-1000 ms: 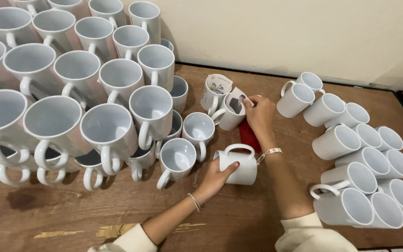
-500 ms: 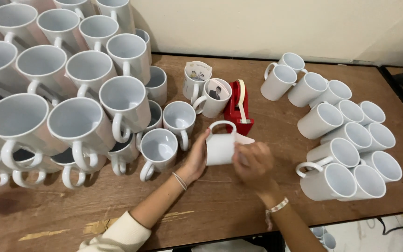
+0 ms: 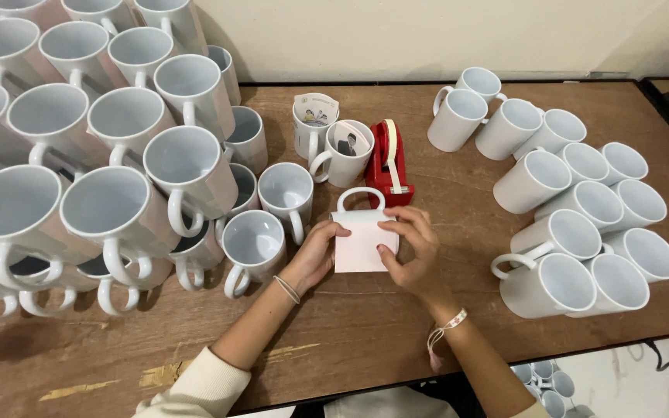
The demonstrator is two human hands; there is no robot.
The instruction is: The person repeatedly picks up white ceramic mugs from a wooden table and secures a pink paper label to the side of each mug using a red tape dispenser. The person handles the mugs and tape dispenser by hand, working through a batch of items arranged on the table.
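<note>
Worn wooden table [image 3: 365, 325]: white mugs [image 3: 567, 232], red tape dispenser [image 3: 387, 166].

Left hand [image 3: 317, 254] and right hand [image 3: 410, 249] close together, fingers [image 3: 393, 225] curled inward.

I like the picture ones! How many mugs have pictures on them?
2. One printed mug stands behind the other, both left of the red tape dispenser. Other prints may face away.

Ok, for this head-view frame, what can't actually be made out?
- Mug in both hands: its wall is covered by a pale sheet, only the handle shows; the left hand and right hand hide its sides.
- Lower mugs of the stack: hidden by the mugs above, and cut by the left edge.
- Pictures on the two printed mugs: too small.
- Red tape dispenser: its far side faces away.
</note>
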